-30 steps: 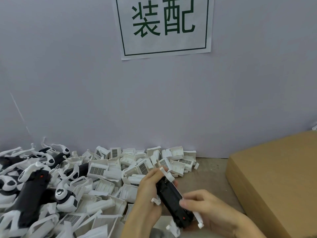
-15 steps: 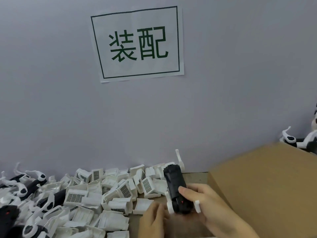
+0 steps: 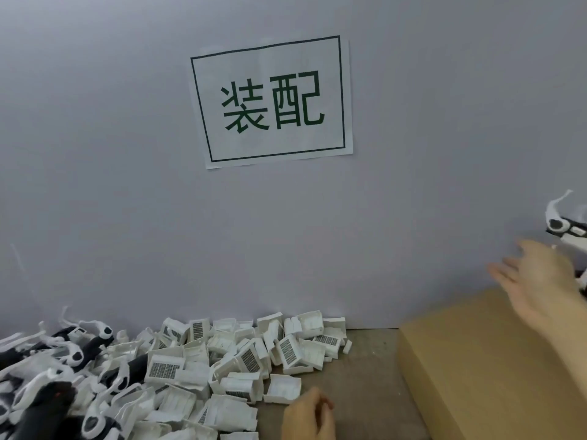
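Note:
My right hand is raised over the cardboard box at the right, blurred, fingers spread and holding nothing. Just beyond it, at the right edge, lie black-and-white assembled units. My left hand is low at the bottom centre, next to the pile of white plastic housings, its fingers loosely curled with nothing in them. On the left lies a heap of black bodies with white curved arms.
A grey wall stands right behind the table, with a paper sign in green characters. Bare brown table surface shows between the white pile and the box.
My right hand carried the black unit to the right over the box and no longer holds it. My left hand let go of it and dropped low. The view swung right and up.

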`<control>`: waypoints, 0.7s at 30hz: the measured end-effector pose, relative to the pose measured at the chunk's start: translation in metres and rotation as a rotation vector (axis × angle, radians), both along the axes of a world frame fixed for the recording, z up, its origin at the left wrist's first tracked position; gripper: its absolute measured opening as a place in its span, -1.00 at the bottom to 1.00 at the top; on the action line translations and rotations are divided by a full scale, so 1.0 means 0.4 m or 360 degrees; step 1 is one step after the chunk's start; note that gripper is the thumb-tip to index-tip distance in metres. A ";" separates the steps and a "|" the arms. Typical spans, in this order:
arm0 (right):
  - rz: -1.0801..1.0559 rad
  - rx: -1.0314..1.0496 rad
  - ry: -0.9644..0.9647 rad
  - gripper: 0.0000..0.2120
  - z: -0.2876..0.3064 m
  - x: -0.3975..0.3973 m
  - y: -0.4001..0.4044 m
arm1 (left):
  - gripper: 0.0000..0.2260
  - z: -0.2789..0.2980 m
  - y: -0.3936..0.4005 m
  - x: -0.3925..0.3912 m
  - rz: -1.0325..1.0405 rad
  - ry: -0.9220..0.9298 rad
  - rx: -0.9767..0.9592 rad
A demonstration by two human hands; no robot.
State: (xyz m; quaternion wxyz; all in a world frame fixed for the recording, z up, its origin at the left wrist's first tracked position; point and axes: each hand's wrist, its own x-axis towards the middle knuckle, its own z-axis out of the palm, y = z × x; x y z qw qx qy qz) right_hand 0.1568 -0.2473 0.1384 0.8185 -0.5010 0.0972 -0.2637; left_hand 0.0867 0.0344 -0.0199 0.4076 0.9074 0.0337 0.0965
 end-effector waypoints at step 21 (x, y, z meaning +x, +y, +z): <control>0.0549 -0.1281 0.0375 -0.65 -0.457 -0.146 0.429 | -0.71 0.236 0.656 0.075 0.0404 0.0663 0.1550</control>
